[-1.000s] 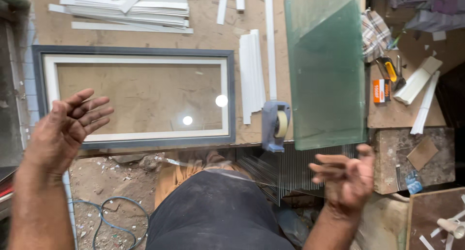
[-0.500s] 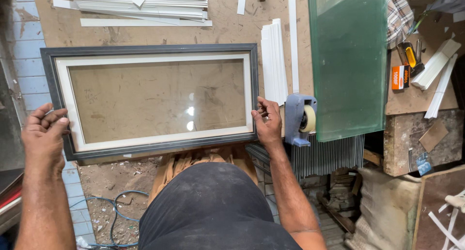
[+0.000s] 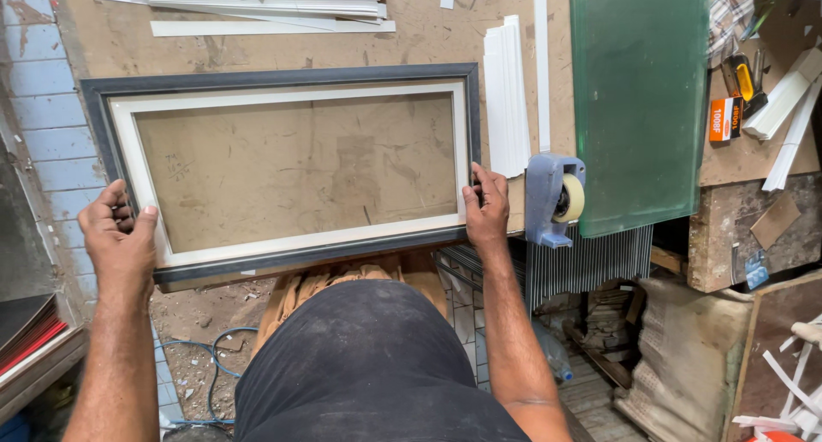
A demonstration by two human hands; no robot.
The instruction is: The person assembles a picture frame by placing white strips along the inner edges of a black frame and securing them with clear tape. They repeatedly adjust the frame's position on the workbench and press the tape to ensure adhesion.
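Note:
A rectangular picture frame [image 3: 282, 78] with a dark grey outer edge and a cream inner border lies flat on the worn wooden workbench [image 3: 428, 40]. My left hand [image 3: 120, 232] grips its lower left corner, thumb on top of the cream border. My right hand [image 3: 486, 209] grips the lower right corner of the frame. The frame's near edge hangs slightly over the bench's front. The bench surface shows through the frame's opening.
A blue tape dispenser [image 3: 552, 198] stands just right of my right hand. A green glass sheet [image 3: 638, 91] lies further right. White moulding strips [image 3: 507, 100] lie beside the frame, more strips [image 3: 265, 1] at the back. An orange box [image 3: 724, 118] and tools are at far right.
Both hands came down from the air onto the frame's lower corners. The frame has since been pulled nearer to the bench's front edge, and the view has shifted.

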